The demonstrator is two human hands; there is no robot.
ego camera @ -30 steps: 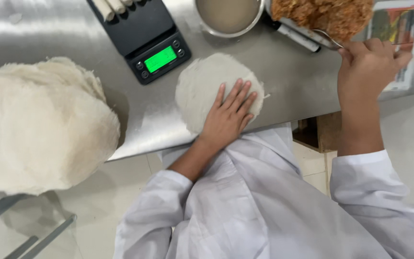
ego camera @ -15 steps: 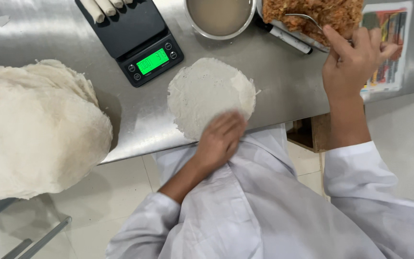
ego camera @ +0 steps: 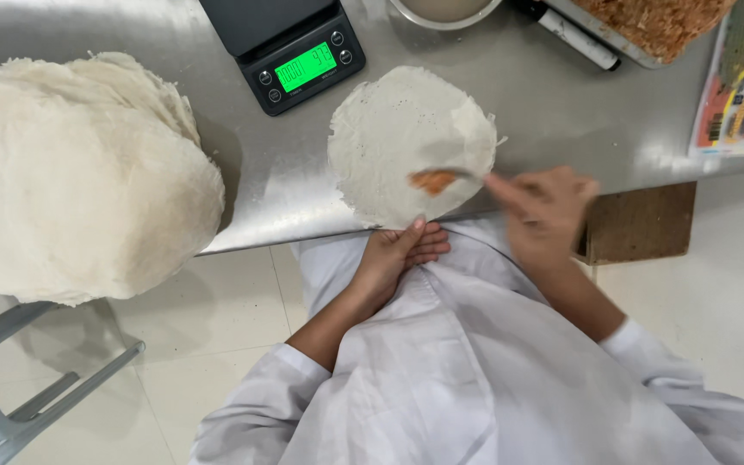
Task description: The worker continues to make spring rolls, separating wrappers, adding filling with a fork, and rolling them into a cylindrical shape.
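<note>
Stainless steel counter (ego camera: 561,112) fills the upper part of the frame, above a pale tiled floor. At upper centre lies a thin round white wrapper sheet (ego camera: 402,138). The right hand (ego camera: 548,207) (blurred), fingers closed around a spoon (ego camera: 454,176), holds a dab of orange-brown filling (ego camera: 432,181) over the sheet's lower edge. The left hand (ego camera: 398,258) rests at the counter's edge, fingers loosely together, fingertips touching the sheet's rim. A tall stack of white wrappers (ego camera: 79,172) sits far left, a black digital scale (ego camera: 290,47) above.
</note>
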